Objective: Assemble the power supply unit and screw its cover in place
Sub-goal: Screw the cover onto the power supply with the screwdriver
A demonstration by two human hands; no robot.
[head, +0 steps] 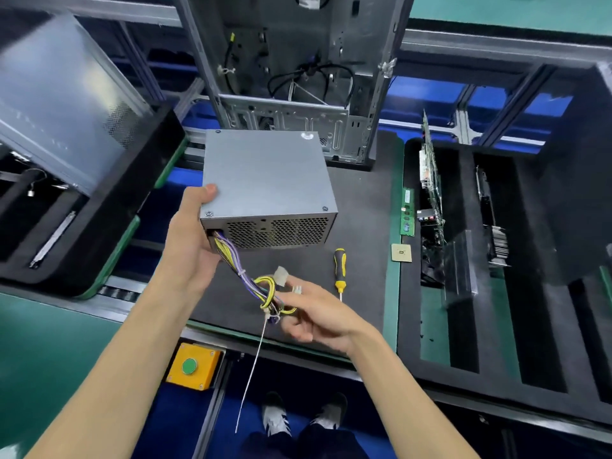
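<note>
A grey metal power supply unit [265, 180] is held above the dark mat, cover on top with screws at its corners and a mesh grille facing me. My left hand [190, 236] grips its near left corner, thumb on the cover. A bundle of yellow and purple cables [261, 289] with white connectors hangs from that corner. My right hand [314, 314] holds the cable bundle near its end, and a long white cable tie dangles below. A yellow and black screwdriver [340, 271] lies on the mat to the right of the cables.
An open computer case [291, 77] stands at the back of the mat [361, 226]. A RAM stick [407, 212] and a CPU chip [401, 252] lie at the right. Black foam trays [463, 342] hold circuit boards. A yellow button box [193, 366] sits below the bench edge.
</note>
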